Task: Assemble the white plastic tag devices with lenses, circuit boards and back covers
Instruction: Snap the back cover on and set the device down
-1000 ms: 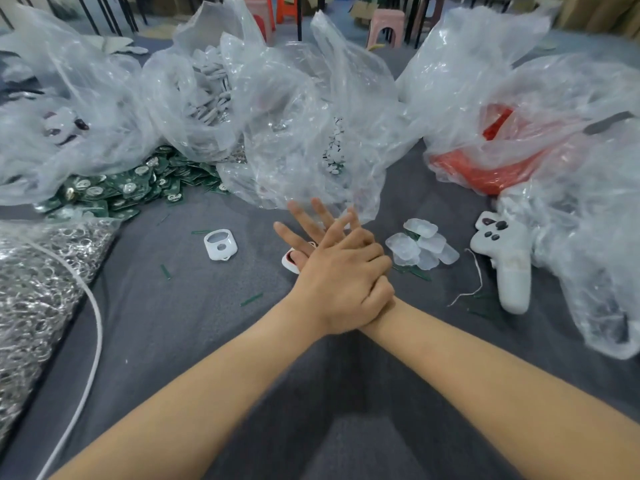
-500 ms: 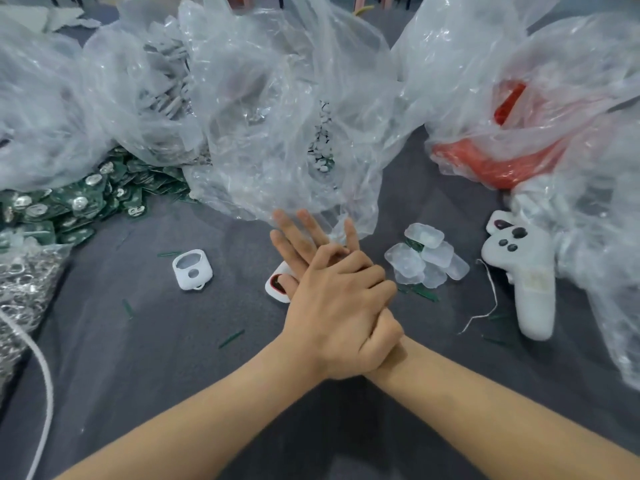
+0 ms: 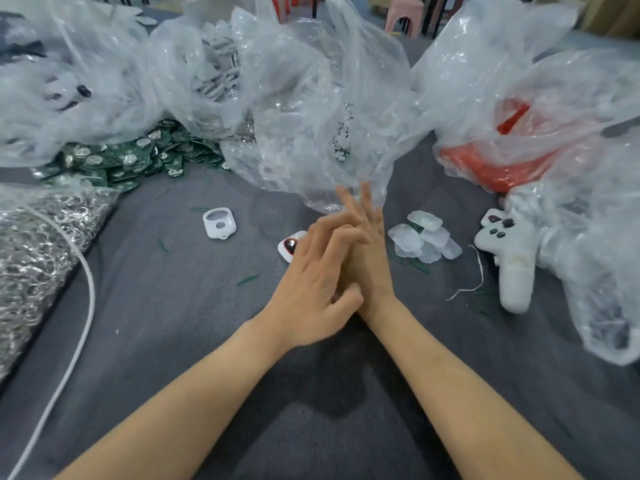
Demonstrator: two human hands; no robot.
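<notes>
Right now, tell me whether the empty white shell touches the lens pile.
Apart. The head view shows a wide stretch of grey cloth between the shell and the lens pile.

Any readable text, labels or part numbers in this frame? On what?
None readable.
White print on the green circuit boards: too small and blurred to read.
No text visible on the white tag shell, white controller or clear plastic bags.

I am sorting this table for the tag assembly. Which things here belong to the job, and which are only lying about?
Job: white tag shell, half-built tag, clear lenses, green circuit boards.
Lying about: white controller, white cable, red thing in a bag.
</notes>
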